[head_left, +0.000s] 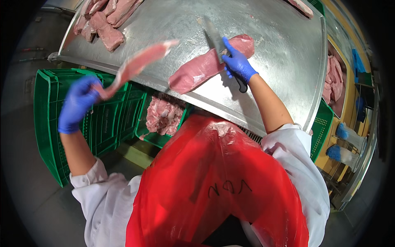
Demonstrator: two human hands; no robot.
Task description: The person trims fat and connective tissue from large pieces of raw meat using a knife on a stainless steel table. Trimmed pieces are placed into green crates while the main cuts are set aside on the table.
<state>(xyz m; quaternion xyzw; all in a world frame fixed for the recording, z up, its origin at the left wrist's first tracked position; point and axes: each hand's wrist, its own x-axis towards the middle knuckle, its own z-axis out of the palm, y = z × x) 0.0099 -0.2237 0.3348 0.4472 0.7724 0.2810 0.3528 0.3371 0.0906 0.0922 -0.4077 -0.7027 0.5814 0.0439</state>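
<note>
Head view: the left hand [78,101], toward nine o'clock, clutches a meat strip [135,68] above a green crate [46,123]; the right hand [239,65], toward one, grips a knife [213,36] over the loin [193,75], which lies near twelve on the table [284,61].

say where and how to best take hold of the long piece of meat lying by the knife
Probably by the left end of the long piece of meat, hands coming from the left and curving over its rounded top. It lies slantwise on the steel table, that end by the near edge, while the knife and right hand cover part of its right half.
</note>
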